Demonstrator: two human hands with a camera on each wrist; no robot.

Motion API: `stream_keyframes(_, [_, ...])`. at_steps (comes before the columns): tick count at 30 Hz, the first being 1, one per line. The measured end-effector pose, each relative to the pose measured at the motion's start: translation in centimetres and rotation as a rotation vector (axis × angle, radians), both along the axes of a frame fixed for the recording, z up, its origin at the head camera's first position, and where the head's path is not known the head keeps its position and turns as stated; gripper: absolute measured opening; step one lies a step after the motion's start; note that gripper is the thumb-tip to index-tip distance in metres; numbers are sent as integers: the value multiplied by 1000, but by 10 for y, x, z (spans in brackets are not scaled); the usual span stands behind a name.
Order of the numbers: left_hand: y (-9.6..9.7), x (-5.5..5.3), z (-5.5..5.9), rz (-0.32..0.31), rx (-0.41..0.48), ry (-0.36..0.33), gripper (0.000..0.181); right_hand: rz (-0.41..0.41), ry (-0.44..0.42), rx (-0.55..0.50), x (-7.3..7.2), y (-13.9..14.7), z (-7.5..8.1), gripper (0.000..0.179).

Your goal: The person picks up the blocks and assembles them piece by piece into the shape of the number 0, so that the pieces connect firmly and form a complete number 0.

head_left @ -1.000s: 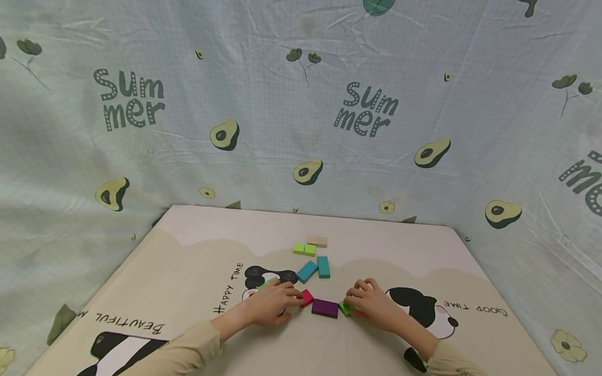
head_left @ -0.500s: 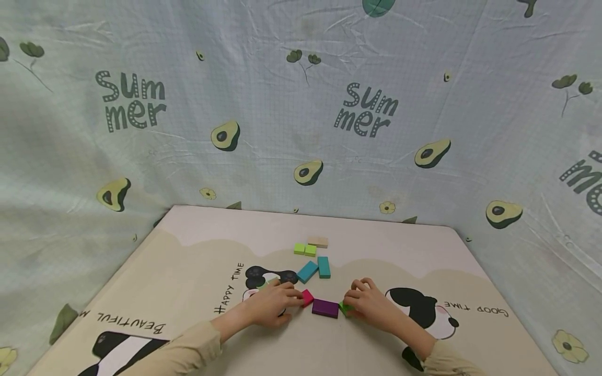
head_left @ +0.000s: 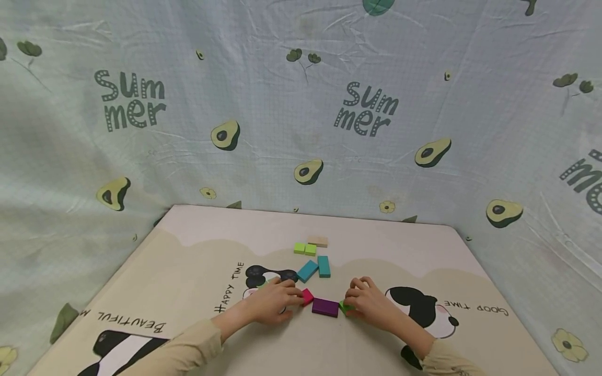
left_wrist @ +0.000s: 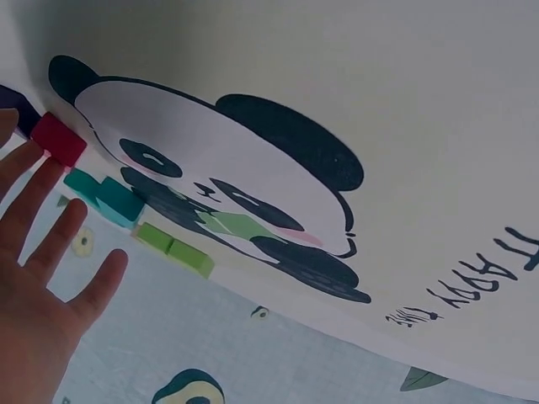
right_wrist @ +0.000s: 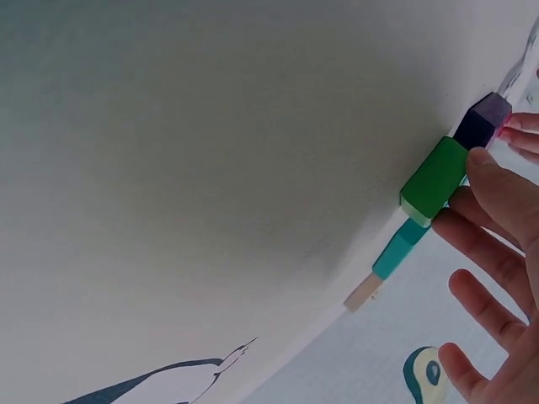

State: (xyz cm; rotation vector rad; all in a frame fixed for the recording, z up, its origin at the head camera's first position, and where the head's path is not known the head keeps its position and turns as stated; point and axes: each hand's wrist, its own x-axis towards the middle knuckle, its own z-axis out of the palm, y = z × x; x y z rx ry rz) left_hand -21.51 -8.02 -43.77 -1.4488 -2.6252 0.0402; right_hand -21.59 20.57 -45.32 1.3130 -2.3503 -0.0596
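Observation:
Fingertips of my left hand (head_left: 273, 303) touch a small red block (head_left: 307, 296); in the left wrist view its fingers (left_wrist: 34, 198) are spread and mostly straight. Just right of the red block lies a purple rectangular block (head_left: 325, 307), its left end close against the red one. My right hand (head_left: 371, 305) pinches a green block (right_wrist: 435, 179) at the purple block's other end. The right thumb is on the near side and the index finger on the far side, while the other fingers stick out loosely. In the head view the right fingers partly cover the green block.
Farther back on the table (head_left: 400, 240) lie two teal blocks (head_left: 324, 266), two lime cubes (head_left: 299, 248) and a beige block (head_left: 317, 241). The tabletop carries printed pandas and lettering. A fabric backdrop (head_left: 263, 177) with avocado prints rises behind and at both sides.

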Motion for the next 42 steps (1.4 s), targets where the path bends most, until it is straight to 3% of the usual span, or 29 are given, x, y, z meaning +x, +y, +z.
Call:
stream_keyframes(6, [1, -2, -2, -11, 56, -21, 26, 3, 1, 3, 0, 1, 0, 15])
stream_keyframes(14, [6, -9, -2, -57, 102, 31, 18, -17, -51, 15, -2, 1, 1, 13])
stream_keyframes(21, [9, -16, 1, -63, 137, 20, 16, -34, -82, 11, -2, 2, 1, 12])
stream_keyframes(29, [10, -36, 3, -17, 159, 59, 24, -55, -88, 14, -1, 2, 2, 12])
stream_keyframes(36, [16, -51, 2, 35, 192, 25, 33, -85, -127, 13, 1, 3, 2, 12])
stream_keyframes(42, [22, -61, 1, 57, 160, 22, 39, -100, -143, 13, 1, 2, 2, 12])
